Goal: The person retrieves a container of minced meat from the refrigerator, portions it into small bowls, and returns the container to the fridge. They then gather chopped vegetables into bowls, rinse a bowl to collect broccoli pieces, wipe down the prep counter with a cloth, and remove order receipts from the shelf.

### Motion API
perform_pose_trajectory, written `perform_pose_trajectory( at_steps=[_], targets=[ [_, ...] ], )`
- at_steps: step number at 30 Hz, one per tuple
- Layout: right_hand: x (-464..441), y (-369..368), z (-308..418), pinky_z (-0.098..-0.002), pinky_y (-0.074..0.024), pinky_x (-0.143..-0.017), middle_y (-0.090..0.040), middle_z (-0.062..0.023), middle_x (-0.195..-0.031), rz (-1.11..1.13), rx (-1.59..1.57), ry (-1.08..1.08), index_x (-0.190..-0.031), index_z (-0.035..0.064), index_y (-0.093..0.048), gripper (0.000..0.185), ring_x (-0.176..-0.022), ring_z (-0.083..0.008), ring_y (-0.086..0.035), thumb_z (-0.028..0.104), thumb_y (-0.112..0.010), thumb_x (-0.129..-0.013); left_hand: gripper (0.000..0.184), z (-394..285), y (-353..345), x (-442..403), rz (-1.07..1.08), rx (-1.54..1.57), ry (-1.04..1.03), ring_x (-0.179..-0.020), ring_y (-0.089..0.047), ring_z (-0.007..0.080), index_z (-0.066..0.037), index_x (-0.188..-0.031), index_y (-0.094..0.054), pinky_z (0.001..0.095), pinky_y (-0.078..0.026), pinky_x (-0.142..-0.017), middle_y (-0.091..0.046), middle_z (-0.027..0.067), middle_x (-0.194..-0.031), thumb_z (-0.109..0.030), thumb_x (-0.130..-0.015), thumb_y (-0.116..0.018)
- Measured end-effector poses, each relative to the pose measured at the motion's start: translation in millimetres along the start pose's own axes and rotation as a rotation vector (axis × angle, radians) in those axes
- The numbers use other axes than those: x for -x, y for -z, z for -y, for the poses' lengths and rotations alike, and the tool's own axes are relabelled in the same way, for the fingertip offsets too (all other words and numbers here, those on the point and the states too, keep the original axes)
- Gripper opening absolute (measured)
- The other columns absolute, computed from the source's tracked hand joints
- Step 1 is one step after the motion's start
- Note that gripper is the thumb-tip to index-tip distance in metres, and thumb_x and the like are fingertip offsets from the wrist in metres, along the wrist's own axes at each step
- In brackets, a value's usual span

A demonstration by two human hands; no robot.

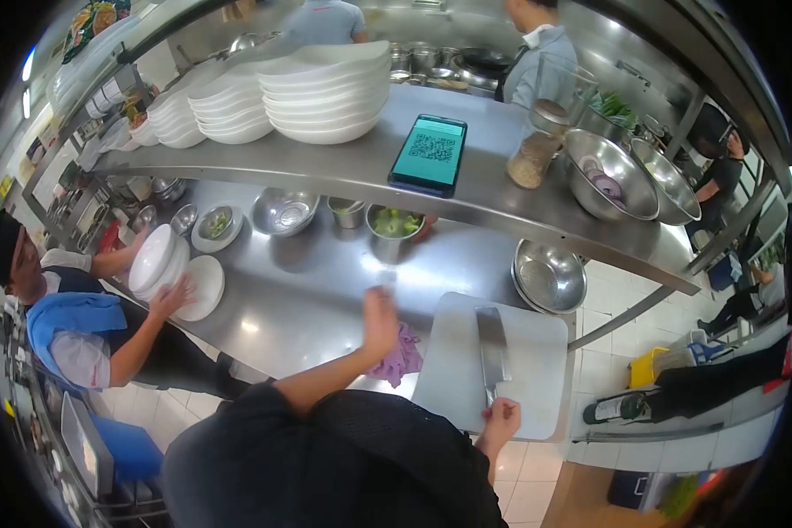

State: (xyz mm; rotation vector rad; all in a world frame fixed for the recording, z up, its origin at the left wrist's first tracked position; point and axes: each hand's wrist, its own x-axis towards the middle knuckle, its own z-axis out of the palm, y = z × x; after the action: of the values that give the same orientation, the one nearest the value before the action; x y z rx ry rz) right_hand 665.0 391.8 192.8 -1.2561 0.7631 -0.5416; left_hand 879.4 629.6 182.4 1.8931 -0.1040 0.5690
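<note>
My right hand (502,421) is closed around the handle end of a kitchen knife with a broad blade (491,339). The blade lies along a white cutting board (444,370), pointing away from me. My left hand (380,321) is raised over the steel counter, left of the board, its fingers stretched out and slightly blurred. Close beside it, a crumpled purple cloth (401,356) lies on the counter, partly behind my forearm. Farther back, a steel bowl (394,223) holds cut green vegetables.
A steel shelf (326,163) crosses above the counter, carrying stacked white bowls (326,97), a phone (429,154), a jar (533,154) and a steel bowl with onion (609,180). Empty steel bowls (550,275) sit right of the board. At left, a co-worker (88,326) handles white plates (160,260).
</note>
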Motion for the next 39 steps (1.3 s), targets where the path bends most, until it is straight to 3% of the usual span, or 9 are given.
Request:
perform_pose_trajectory(
  at_steps=[8, 11, 14, 17, 19, 20, 24, 32, 39],
  targets=[
    [-59, -48, 27, -0.0236, -0.0446, -0.057, -0.055, -0.0005, -0.073, 0.342, 0.282, 0.313, -0.088, 0.0039, -0.055, 0.009, -0.063, -0.0083, -0.052, 0.005, -0.064, -0.089, 0.02, 97, 160, -148, -0.368, -0.45, 0.016, -0.096, -0.054, 0.0454, 0.003, -0.102, -0.054, 0.0513, -0.044, -0.083, -0.056, 0.0274, -0.102, -0.012, -0.091, -0.056],
    [-54, -90, 19, -0.0236, -0.0474, -0.06, -0.056, 0.0008, -0.072, 0.528, 0.401, 0.388, -0.091, 0.0036, -0.057, 0.008, -0.065, -0.0092, -0.055, 0.006, -0.065, -0.089, 0.026, 129, 195, -210, -0.096, -0.487, 0.313, -0.102, -0.055, 0.0459, 0.004, -0.108, -0.058, 0.0509, -0.045, -0.087, -0.06, 0.0283, -0.107, -0.01, -0.085, -0.059],
    [-25, -135, 15, -0.0302, -0.0509, -0.068, -0.061, -0.0126, -0.099, 0.723, 0.587, 0.47, -0.108, 0.0054, -0.063, 0.026, -0.079, -0.0199, -0.062, 0.007, -0.068, -0.083, 0.037, 138, 202, -216, 0.059, -0.492, 0.487, -0.11, -0.055, 0.0445, 0.004, -0.117, -0.059, 0.048, -0.045, -0.094, -0.06, 0.0285, -0.112, -0.006, -0.081, -0.06],
    [11, -175, -2, -0.0421, -0.0513, -0.085, -0.052, -0.0249, -0.127, 0.804, 0.735, 0.545, -0.119, 0.0077, -0.063, 0.044, -0.106, -0.0363, -0.06, 0.008, -0.071, -0.076, 0.048, 105, 187, -147, -0.334, -0.361, 0.071, -0.117, -0.052, 0.0422, 0.004, -0.129, -0.052, 0.0449, -0.041, -0.102, -0.052, 0.0266, -0.128, -0.002, -0.082, -0.056],
    [15, -183, -51, -0.0434, -0.0515, -0.084, -0.049, -0.026, -0.13, 0.836, 0.867, 0.725, -0.122, 0.0091, -0.063, 0.048, -0.099, -0.0372, -0.061, 0.01, -0.072, -0.075, 0.047, 58, 165, -83, -0.173, -0.216, 0.327, -0.123, -0.047, 0.0403, 0.004, -0.13, -0.05, 0.044, -0.037, -0.106, -0.05, 0.0256, -0.13, -0.001, -0.083, -0.057],
    [17, -185, -72, -0.0447, -0.0518, -0.083, -0.046, -0.027, -0.134, 0.869, 1.013, 0.902, -0.125, 0.0106, -0.062, 0.052, -0.091, -0.038, -0.063, 0.012, -0.072, -0.074, 0.046, 91, 136, -38, -0.117, -0.439, -0.003, -0.12, -0.049, 0.0399, 0.002, -0.129, -0.052, 0.0454, -0.04, -0.103, -0.051, 0.0259, -0.126, -0.004, -0.084, -0.058],
    [22, -196, -75, -0.046, -0.0498, -0.084, -0.057, -0.0239, -0.111, 0.837, 0.874, 0.645, -0.103, 0.0024, -0.067, 0.031, -0.095, -0.042, -0.06, 0.004, -0.065, -0.072, 0.053, 40, 84, 45, 0.774, -0.047, -0.15, -0.126, -0.044, 0.0452, -0.005, -0.133, -0.052, 0.0476, -0.039, -0.106, -0.047, 0.0275, -0.133, -0.01, -0.082, -0.065],
    [5, -205, -74, -0.0437, -0.0499, -0.08, -0.06, -0.0219, -0.097, 0.735, 0.946, 0.549, -0.085, 0.0008, -0.067, 0.015, -0.094, -0.0409, -0.06, 0.003, -0.067, -0.07, 0.02, 67, 72, 29, 0.883, -0.13, -0.261, -0.09, -0.059, 0.0404, -0.001, -0.091, -0.059, 0.0495, -0.048, -0.078, -0.057, 0.0189, -0.096, -0.012, -0.077, -0.068],
    [30, -197, 63, -0.0336, -0.0506, -0.074, -0.068, -0.0142, -0.102, 0.821, 0.78, 0.312, -0.113, 0.0075, -0.068, 0.034, -0.083, -0.0202, -0.063, 0.022, -0.073, -0.083, 0.035, -6, 111, -46, 0.946, -0.098, -0.293, -0.097, -0.061, 0.0395, -0.003, -0.114, -0.065, 0.0464, -0.051, -0.084, -0.062, 0.0202, -0.107, -0.013, -0.079, -0.064]
  ],
)
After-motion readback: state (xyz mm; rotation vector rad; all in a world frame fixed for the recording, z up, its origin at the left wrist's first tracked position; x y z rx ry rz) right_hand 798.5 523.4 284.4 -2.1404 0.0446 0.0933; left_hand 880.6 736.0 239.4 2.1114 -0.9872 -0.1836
